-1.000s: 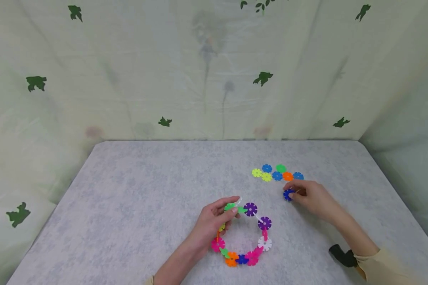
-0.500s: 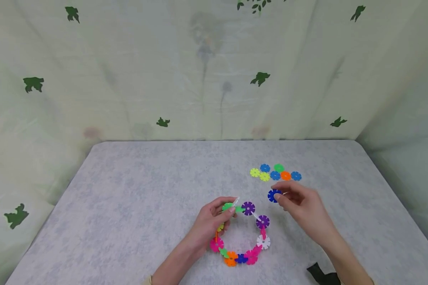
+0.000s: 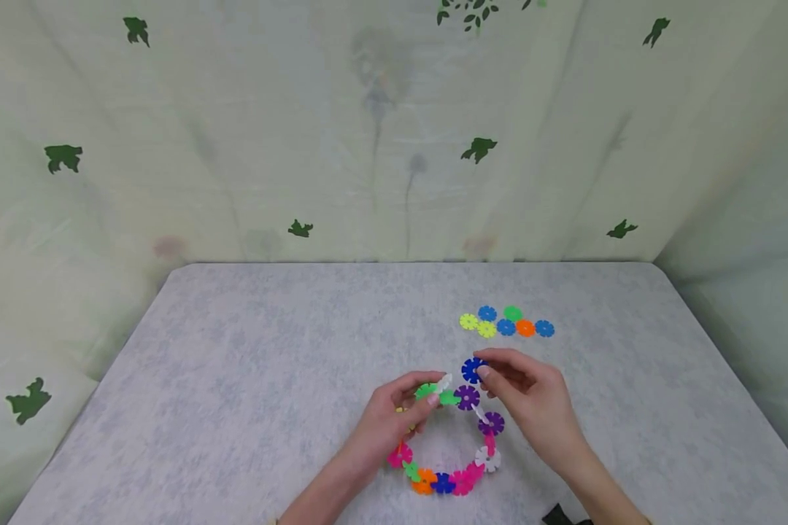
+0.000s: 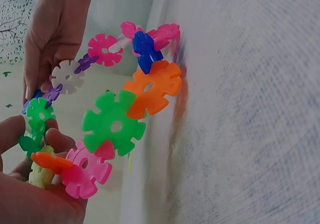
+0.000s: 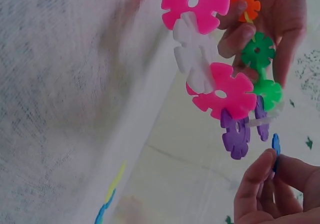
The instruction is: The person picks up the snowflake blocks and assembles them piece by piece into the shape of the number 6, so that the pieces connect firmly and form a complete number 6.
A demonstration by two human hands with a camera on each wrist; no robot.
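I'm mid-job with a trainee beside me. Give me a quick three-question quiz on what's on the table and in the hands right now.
1. True or false: the right hand pinches a dark blue plastic snowflake disc.
2. What does the left hand hold? A) a loose yellow disc B) the ring of interlocked multicoloured plastic snowflake discs C) nothing
3. Fill in: the cluster of loose plastic discs lies on the grey speckled table, on the ___ hand's side.

Key:
1. True.
2. B, gripped at its green disc.
3. Right.
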